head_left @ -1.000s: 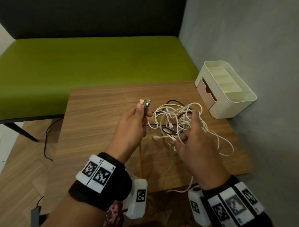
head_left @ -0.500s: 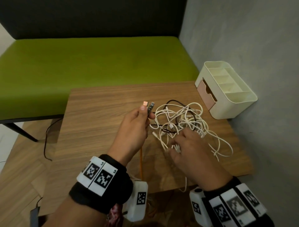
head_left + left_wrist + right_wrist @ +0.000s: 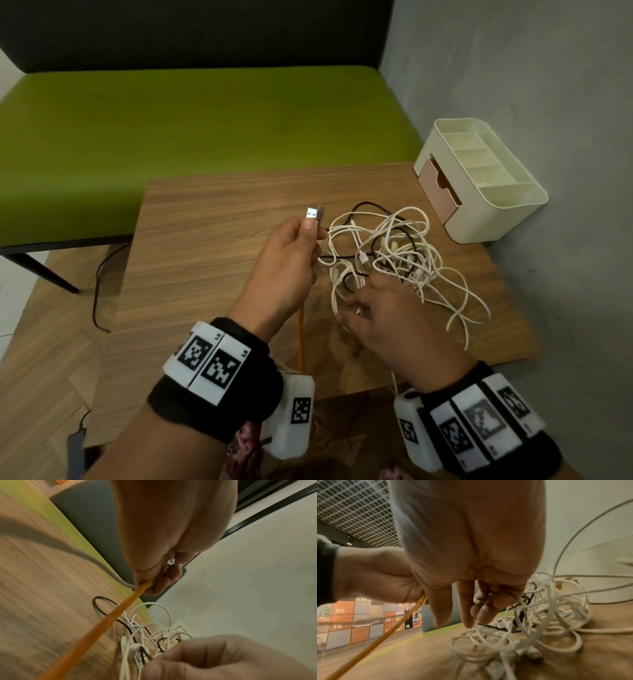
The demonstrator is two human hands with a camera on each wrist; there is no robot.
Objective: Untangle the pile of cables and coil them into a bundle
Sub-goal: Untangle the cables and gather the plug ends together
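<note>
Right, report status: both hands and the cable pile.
Left hand grips two metal USB plugs and thin orange cable. Right hand digging into tangled white and black cable pile, grasp unclear. Nothing coiled.

Wood-grain tabletop [image 3: 205,260], centre of the frame. At its upper right corner, against the grey wall [image 3: 548,85], a cream organiser [image 3: 493,219] with open compartments and a pink drawer [image 3: 442,192]. Behind the tabletop, a green bench seat [image 3: 171,130] with a dark backrest [image 3: 171,31]. Lower left, herringbone wood floor [image 3: 44,359] crossed by a thin black cord [image 3: 97,291]
</note>
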